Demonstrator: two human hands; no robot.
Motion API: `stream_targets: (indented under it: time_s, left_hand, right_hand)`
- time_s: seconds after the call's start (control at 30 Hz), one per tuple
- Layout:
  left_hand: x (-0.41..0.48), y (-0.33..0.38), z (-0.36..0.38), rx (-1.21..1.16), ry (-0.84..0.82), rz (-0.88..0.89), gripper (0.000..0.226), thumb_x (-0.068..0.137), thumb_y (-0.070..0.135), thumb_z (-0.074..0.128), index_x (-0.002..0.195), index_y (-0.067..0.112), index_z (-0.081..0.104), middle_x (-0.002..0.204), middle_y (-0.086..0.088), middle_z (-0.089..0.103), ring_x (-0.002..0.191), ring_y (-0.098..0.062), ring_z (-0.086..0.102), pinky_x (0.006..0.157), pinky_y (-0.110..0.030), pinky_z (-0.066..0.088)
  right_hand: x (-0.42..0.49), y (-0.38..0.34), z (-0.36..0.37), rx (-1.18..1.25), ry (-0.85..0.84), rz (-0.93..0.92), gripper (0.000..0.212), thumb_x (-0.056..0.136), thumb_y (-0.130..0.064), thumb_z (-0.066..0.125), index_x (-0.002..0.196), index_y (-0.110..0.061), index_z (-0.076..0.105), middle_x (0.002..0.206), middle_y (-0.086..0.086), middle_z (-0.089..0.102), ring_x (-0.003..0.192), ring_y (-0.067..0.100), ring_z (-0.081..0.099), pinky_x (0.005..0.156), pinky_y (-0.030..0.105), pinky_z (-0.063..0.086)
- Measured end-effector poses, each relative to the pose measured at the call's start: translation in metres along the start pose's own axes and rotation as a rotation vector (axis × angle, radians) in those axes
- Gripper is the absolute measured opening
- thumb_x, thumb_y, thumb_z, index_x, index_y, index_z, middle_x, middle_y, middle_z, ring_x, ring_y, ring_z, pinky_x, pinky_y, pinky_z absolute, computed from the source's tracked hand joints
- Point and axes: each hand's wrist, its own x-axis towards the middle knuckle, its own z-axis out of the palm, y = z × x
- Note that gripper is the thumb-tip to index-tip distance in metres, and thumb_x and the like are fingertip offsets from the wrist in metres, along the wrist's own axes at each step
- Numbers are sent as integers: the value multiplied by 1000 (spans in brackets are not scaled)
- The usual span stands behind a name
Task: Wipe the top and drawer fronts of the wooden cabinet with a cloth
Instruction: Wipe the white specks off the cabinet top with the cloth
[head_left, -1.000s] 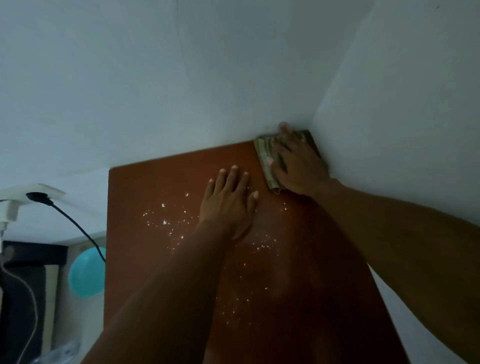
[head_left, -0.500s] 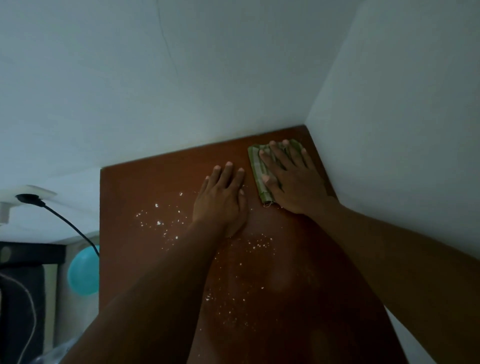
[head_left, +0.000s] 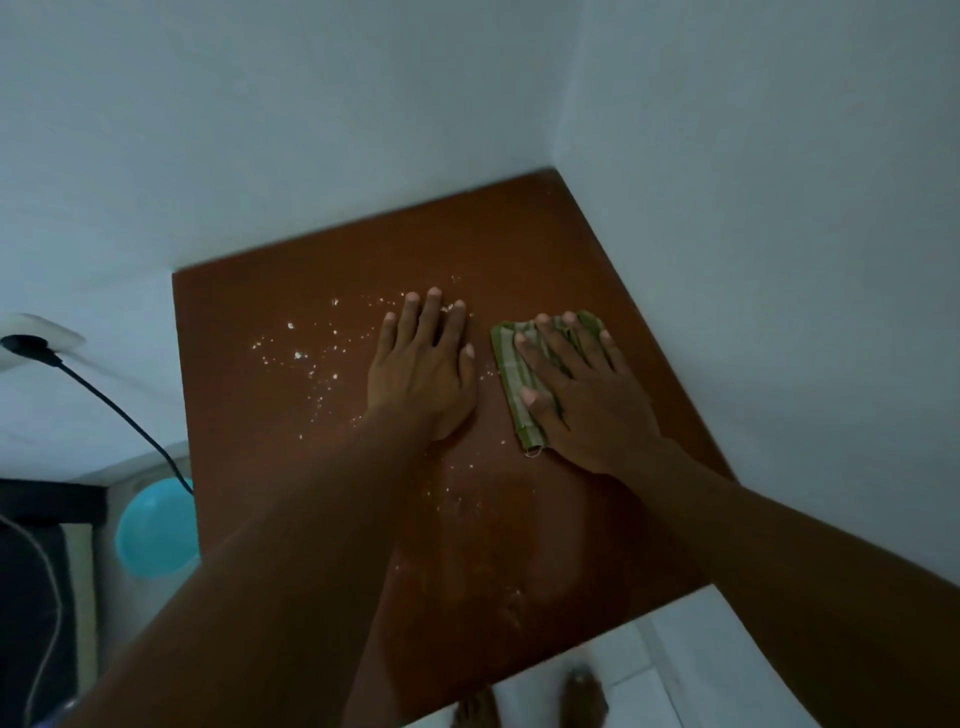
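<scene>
The wooden cabinet (head_left: 571, 249) stands in a corner. Its back edge runs along the rear wall (head_left: 311, 130) and its right edge along the side wall (head_left: 779, 234). The left edge is free, with a turquoise bowl (head_left: 156, 535) on the floor below it. The near edge hangs above white floor tiles (head_left: 701, 665), where the person's toes (head_left: 587, 691) show. Bare wood lies open between the hands and the far corner. White crumbs (head_left: 298, 356) are scattered left of centre and toward the near edge.

The left hand (head_left: 421, 369) lies palm down near the middle of the top. Its fingers are straight and close together, point at the rear wall and hold nothing. The right hand (head_left: 587, 405) presses flat on a folded green striped cloth (head_left: 511, 374), with fingers straight and spread wide and the thumb on the fabric. The cloth sits right of centre, just beside the left hand with a strip of wood between them and well clear of the side wall. Both forearms reach in from the near edge. A black cable (head_left: 119, 415) runs down from a wall socket (head_left: 36, 340) at the left.
</scene>
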Motion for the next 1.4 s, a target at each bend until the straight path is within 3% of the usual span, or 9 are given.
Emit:
stream_targets:
  time_s: [0.53, 0.7, 0.83, 0.9, 0.97, 1.07, 1.27, 1.4]
  left_hand:
    - [-146, 53, 36, -48, -9, -113, 63, 106, 50, 9, 163, 26, -4, 171, -2, -13, 156, -23, -16, 127, -43, -5]
    - [-181, 63, 53, -74, -6, -156, 64, 105, 50, 10, 163, 26, -3, 171, -2, -13, 156, -23, -15, 128, -44, -3]
    - [-206, 70, 66, -87, -14, -182, 67, 103, 54, 3, 162, 26, -7, 170, -3, -16, 156, -23, -18, 127, -43, -5]
    - [-216, 72, 66, -100, -13, -192, 73, 97, 58, -3, 162, 26, -7, 170, -3, -17, 156, -23, -18, 127, -43, -5]
    - [-219, 71, 64, -114, -17, -197, 78, 92, 61, -8, 162, 27, -7, 169, -2, -18, 155, -23, -19, 127, -42, -5]
    - [-209, 60, 55, -108, -11, -210, 73, 97, 60, -3, 162, 27, -7, 170, -2, -18, 155, -22, -19, 127, -42, -6]
    - [-151, 15, 28, -112, -21, -211, 69, 101, 57, 4, 162, 27, -9, 169, -1, -19, 154, -21, -21, 127, -42, -7]
    - [-94, -35, 10, -89, -8, -189, 71, 98, 59, -1, 161, 27, -11, 169, -3, -20, 154, -22, -22, 127, -42, -6]
  right_hand:
    - [-152, -9, 12, 44, 15, 4, 59, 104, -49, 20, 159, -31, 11, 168, -2, 9, 156, 24, 1, 124, 52, 13]
    - [-182, -13, 17, 95, 71, -25, 56, 105, -43, 24, 158, -28, 21, 166, -1, 17, 155, 24, 8, 124, 51, 16]
    - [-202, -17, 21, 202, 220, -40, 48, 105, -31, 31, 149, -19, 45, 156, 2, 42, 149, 24, 32, 118, 47, 32]
    - [-214, -20, 22, 214, 337, -59, 44, 104, -25, 34, 136, -9, 60, 141, 9, 60, 136, 28, 52, 101, 45, 49]
    - [-220, -19, 19, 222, 399, -64, 43, 102, -20, 37, 127, -2, 66, 128, 16, 68, 122, 33, 63, 84, 43, 56]
    - [-195, -13, 1, 293, 391, -49, 45, 101, -22, 35, 121, 3, 67, 119, 23, 70, 111, 39, 67, 83, 48, 59]
    - [-55, -23, -58, 308, 282, -24, 48, 99, -27, 36, 127, 1, 62, 126, 26, 65, 120, 44, 61, 96, 54, 52]
    - [53, -39, -77, 293, 233, -41, 35, 99, -15, 50, 131, -4, 60, 125, 24, 64, 115, 43, 60, 92, 49, 50]
